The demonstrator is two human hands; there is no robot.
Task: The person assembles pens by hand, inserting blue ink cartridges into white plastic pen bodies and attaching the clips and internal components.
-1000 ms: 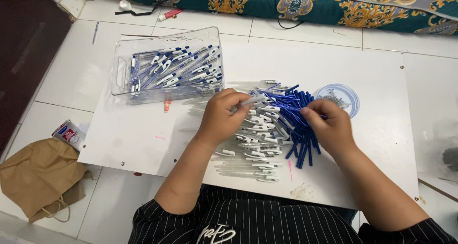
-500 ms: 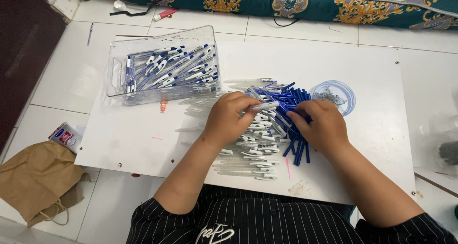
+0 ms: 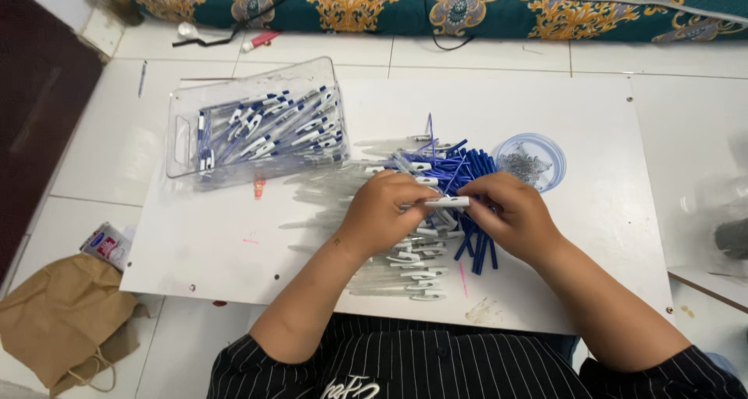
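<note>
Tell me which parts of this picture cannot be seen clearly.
Head view only:
- The pen part between the left hand and right hand: fingers cover its ends.
- Contents of the round lid: too small to identify.
- The grey thing at the right: blurred and cut off by the edge.
- Pile of clear barrels: partly hidden under the left hand.
- Pens in the clear box: too many to count.

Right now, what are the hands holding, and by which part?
Both hands share one white pen piece, held level over the pile: the left hand grips its left end, the right hand pinches its right end.
</note>
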